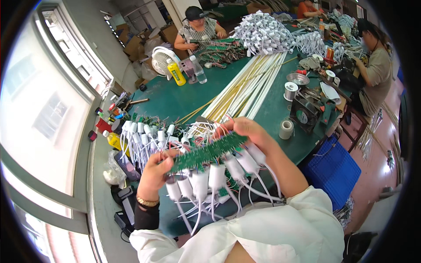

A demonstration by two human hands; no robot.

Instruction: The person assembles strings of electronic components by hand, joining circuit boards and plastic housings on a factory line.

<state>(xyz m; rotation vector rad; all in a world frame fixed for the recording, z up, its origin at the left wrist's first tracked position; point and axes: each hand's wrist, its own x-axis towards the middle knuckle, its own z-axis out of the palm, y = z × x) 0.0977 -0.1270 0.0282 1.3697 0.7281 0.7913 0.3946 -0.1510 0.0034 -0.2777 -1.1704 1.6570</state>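
Observation:
Both my hands hold up a bundle of narrow green circuit boards [206,151] with white cylindrical caps [216,176] and white wires hanging below. My left hand [154,172] grips the bundle's left end; a gold bracelet sits on that wrist. My right hand [247,130] grips the right end from above. Under the bundle, more white-capped parts [144,131] lie on the green table [175,98].
Long white and yellow tubes [245,87] run across the table toward a heap of white parts [263,33]. A small fan [161,59], bottles [176,72], solder spool [290,90], tape roll [286,129] and blue crate [335,171] stand around. Two people work at the far side.

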